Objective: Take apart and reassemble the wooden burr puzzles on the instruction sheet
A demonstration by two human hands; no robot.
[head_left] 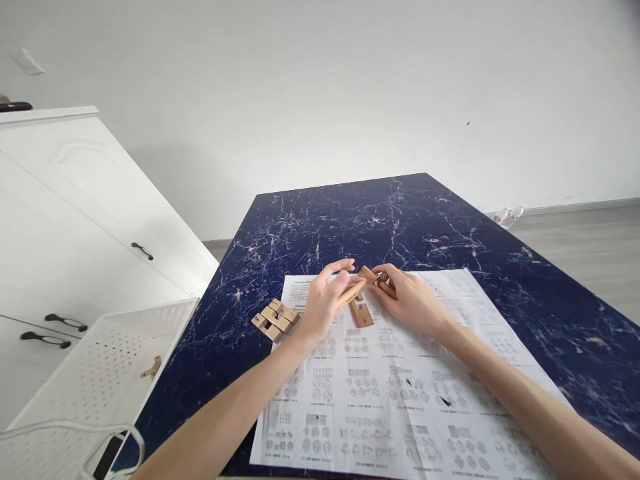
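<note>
My left hand is closed on a flat wooden puzzle piece, gripped along its edge with the thumb on top. Across from it, my right hand pinches a second wooden puzzle piece at the fingertips. Another short wooden piece shows under the curled fingers of that hand. Between and below the hands, a notched wooden piece with a dark mark lies on the printed sheet. The fingers partly hide how the held pieces meet. Left of my left hand sits a lighter group of interlocked wooden blocks.
The sheet of printed diagrams covers the near part of a dark blue marbled table. At the left stand a white perforated basket holding a small wooden piece, a white cable, and a white cabinet.
</note>
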